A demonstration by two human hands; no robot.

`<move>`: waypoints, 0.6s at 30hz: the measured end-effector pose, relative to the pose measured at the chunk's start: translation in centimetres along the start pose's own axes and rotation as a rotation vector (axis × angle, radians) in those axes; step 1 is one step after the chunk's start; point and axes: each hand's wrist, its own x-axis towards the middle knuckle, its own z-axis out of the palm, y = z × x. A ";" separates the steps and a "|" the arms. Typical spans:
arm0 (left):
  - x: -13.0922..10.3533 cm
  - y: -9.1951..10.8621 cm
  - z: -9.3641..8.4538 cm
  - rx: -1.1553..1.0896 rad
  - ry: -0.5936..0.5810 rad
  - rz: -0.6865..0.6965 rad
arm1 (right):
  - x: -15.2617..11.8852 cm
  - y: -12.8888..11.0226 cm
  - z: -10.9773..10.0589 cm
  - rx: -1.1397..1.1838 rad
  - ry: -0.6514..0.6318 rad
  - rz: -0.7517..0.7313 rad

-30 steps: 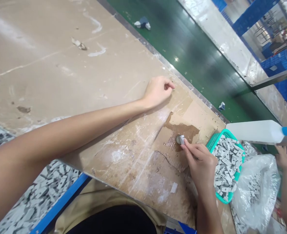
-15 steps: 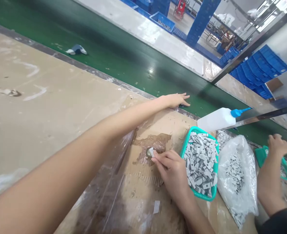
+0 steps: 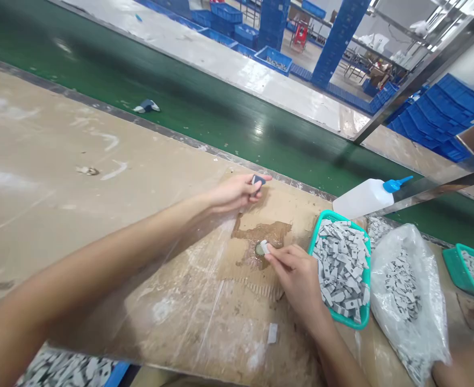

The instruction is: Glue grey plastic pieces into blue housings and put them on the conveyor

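Observation:
My left hand (image 3: 243,191) is closed on a small dark blue piece (image 3: 258,181) above the cardboard, near the belt's edge. Between the fingertips of my right hand (image 3: 295,266) is a small light grey piece (image 3: 265,246). That piece is at a round spot of liquid (image 3: 259,249), inside a wet brown stain (image 3: 257,232) on the cardboard. Right of my right hand, a teal basket (image 3: 367,279) holds many grey pieces. Behind the basket a white bottle (image 3: 361,200) with a blue nozzle lies tilted.
A green belt (image 3: 221,131) runs along the table (image 3: 160,161), with another dark and white piece (image 3: 147,106) on it. To the right are a clear bag (image 3: 408,290) of grey pieces, a second teal basket (image 3: 457,266) and another person's arm (image 3: 465,365).
My left hand has come back from the belt with the dark blue piece. My right hand still pinches the grey piece at the liquid. The other person's arm has withdrawn from the second basket.

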 end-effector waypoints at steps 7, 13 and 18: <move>-8.2 -3.0 0.1 0.293 0.138 -0.038 | -0.1 -0.9 -0.9 0.190 0.136 0.045; -10.0 -4.2 2.3 0.239 0.046 -0.041 | -0.3 -1.3 -1.2 0.203 0.166 -0.137; -10.2 -4.8 2.7 0.212 -0.008 -0.043 | -0.2 -1.4 -1.2 0.196 0.116 -0.190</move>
